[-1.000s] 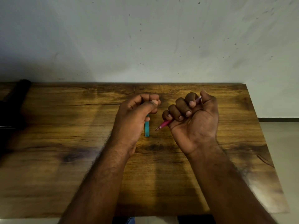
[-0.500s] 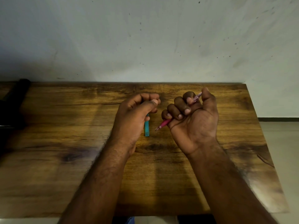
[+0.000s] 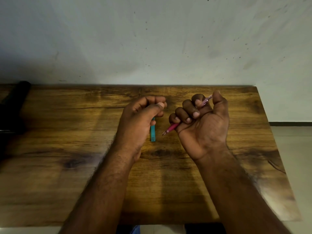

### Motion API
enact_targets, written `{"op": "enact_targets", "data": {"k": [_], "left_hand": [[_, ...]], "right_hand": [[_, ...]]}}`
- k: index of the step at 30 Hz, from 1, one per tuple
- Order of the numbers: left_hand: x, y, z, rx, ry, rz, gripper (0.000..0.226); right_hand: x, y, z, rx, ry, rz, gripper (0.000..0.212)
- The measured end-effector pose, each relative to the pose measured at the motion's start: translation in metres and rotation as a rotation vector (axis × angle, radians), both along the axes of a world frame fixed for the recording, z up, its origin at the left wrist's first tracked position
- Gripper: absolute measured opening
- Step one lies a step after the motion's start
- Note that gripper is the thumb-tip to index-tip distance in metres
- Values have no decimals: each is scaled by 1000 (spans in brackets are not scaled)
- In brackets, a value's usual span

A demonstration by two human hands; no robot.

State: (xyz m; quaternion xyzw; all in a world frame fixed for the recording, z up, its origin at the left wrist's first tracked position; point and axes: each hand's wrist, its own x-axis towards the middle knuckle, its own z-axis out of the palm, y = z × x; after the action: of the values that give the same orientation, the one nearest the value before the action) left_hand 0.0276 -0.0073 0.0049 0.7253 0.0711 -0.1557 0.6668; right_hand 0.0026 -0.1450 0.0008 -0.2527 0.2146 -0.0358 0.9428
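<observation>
Item 1: my left hand. It hovers over the middle of the wooden table, back of the hand toward me, fingers curled into a fist with the thumb laid across the top. It grasps a teal pen cap, a short squared piece that hangs straight down out of the bottom of the fist. Only its lower part shows; the upper end is hidden inside my fingers. I cannot tell whether its lower end touches the tabletop or hangs just above it.

Item 2: my right hand. It sits just beside the left, palm turned up toward me, fingers folded inward over the palm, thumb upright at the far side. It grasps a pink pen lying slantwise through the fist. The metal writing tip juts out below the little finger, pointing down and left toward the teal pen cap, near it but apart from it. The pale, clear rear end of the pen pokes out at the top between the forefinger and the thumb.

Item 3: wooden table. Dark grain with knots, far edge set against a pale wall speckled with small dark marks.

Item 4: black object. Rounded and dark, at the far left edge of the table, well apart from both hands; its kind cannot be told.

Item 5: floor. A light strip shows past the table's right edge.
</observation>
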Motion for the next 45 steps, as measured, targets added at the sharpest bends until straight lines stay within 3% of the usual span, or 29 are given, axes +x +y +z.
{"op": "enact_targets", "data": {"k": [8,22,32,45], "left_hand": [[0,0,0,9,-4,-7,17],[0,0,1,4,-1,-3,17],[-2,-1,5,12,21,-5,18],[-2,-1,7,22,19,-10,19]], "right_hand": [[-1,0,1,-21,-16,7,48],[-1,3,5,-235,-37,29,50],[-3,9,9,-715,-92,22,45],[-4,9,6,-753,-110,66,47]]}}
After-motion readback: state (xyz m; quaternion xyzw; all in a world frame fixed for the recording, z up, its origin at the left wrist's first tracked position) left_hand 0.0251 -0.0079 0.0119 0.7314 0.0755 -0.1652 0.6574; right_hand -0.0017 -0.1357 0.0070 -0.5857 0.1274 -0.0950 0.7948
